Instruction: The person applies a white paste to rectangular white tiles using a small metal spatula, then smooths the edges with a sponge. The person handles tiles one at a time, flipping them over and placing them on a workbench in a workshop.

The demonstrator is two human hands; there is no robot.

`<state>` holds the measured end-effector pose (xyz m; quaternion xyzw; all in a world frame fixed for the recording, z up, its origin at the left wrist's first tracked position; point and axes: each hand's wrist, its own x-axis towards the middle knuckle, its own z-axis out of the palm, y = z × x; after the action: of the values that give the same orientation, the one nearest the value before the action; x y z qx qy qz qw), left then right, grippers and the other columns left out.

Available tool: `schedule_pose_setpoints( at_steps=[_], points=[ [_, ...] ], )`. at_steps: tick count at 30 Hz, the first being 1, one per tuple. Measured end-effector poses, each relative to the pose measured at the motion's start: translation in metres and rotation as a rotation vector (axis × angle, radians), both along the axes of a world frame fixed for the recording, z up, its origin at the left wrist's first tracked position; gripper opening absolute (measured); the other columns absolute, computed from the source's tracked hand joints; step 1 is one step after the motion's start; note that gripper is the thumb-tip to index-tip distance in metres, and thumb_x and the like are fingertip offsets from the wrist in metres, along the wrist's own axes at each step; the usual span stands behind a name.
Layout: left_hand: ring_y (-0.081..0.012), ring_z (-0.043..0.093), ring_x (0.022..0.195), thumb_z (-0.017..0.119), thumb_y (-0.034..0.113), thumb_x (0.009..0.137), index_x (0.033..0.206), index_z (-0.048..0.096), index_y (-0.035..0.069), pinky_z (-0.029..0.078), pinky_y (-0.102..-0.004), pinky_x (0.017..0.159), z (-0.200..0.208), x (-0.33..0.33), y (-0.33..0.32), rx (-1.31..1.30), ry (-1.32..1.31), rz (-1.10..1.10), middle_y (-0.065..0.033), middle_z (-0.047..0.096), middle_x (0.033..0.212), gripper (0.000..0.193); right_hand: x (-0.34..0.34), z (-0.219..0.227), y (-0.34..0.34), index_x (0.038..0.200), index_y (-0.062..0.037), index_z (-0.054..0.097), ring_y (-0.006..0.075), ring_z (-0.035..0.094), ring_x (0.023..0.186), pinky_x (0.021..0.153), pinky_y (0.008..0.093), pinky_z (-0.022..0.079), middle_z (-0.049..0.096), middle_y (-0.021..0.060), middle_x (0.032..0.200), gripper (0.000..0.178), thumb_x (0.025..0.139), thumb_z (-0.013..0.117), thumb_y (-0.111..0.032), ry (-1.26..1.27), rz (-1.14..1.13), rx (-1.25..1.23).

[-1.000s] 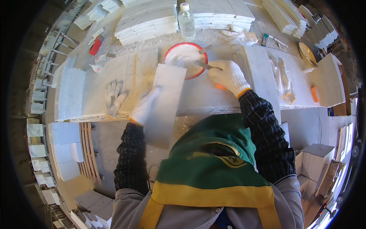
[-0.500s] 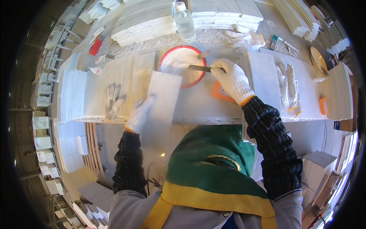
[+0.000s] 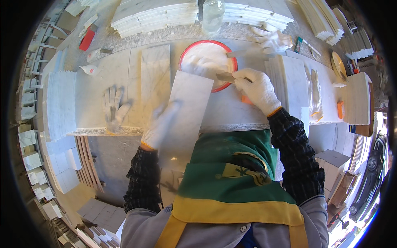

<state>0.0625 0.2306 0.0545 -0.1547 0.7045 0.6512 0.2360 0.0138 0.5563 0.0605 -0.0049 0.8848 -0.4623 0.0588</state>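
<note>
My left hand (image 3: 159,126), in a white knit glove, grips a pale marble tile (image 3: 191,101) by its left edge. The tile is held tilted at the table's front, its far end overlapping the near rim of a red-rimmed bowl (image 3: 235,64). White paste or powder (image 3: 206,58) fills the bowl. In my gloved right hand (image 3: 258,90) is a putty knife (image 3: 225,77), its blade over the bowl's near right part. A second flat blade (image 3: 240,53) rests across the bowl's right rim. Something orange (image 3: 246,99) is mostly hidden behind my right hand.
An empty glove (image 3: 113,107) lies at left; more gloves (image 3: 271,41) lie at the back right. Marble tile stacks stand at left (image 3: 62,101), right (image 3: 293,78) and back (image 3: 157,18). A clear bottle (image 3: 213,16) stands behind the bowl. A green apron (image 3: 235,184) hangs before me.
The view has shifted. The tile has come closer to the bowl and now overlaps its near rim. The putty knife has drawn back toward the bowl's near right rim.
</note>
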Motion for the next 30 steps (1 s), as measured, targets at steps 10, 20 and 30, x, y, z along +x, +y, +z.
schedule_pose_setpoints(
  at_steps=[10, 20, 30],
  points=[
    [-0.0136, 0.060, 0.119, 0.067, 0.037, 0.102, 0.133, 0.067, -0.001, 0.045, -0.0288, 0.105, -0.007, 0.003, -0.006, -0.025, 0.037, -0.031, -0.0064, 0.068, 0.129, 0.049, 0.014, 0.013, -0.004, 0.121, 0.0023, 0.069, 0.0106, 0.059, 0.071, 0.063, 0.0251, 0.049, 0.069, 0.0058, 0.089, 0.025, 0.100, 0.064, -0.011, -0.181, -0.166, -0.506],
    [-0.0116, 0.060, 0.115, 0.069, 0.039, 0.101, 0.132, 0.068, -0.001, 0.046, -0.0277, 0.101, 0.003, 0.001, 0.002, -0.039, -0.002, 0.001, -0.0048, 0.068, 0.125, 0.051, 0.017, 0.014, -0.010, 0.120, 0.0023, 0.069, 0.0104, 0.058, 0.071, 0.064, 0.0252, 0.050, 0.069, 0.0067, 0.089, 0.024, 0.100, 0.063, -0.009, -0.162, -0.160, -0.509],
    [-0.0113, 0.060, 0.112, 0.068, 0.039, 0.101, 0.130, 0.068, -0.002, 0.048, -0.0271, 0.098, 0.008, 0.001, 0.007, -0.014, -0.005, 0.036, -0.0043, 0.069, 0.122, 0.050, 0.021, 0.020, -0.014, 0.119, 0.0030, 0.069, 0.0103, 0.056, 0.069, 0.061, 0.0255, 0.048, 0.065, 0.0047, 0.085, 0.022, 0.100, 0.064, -0.007, -0.134, -0.155, -0.644]
  ],
)
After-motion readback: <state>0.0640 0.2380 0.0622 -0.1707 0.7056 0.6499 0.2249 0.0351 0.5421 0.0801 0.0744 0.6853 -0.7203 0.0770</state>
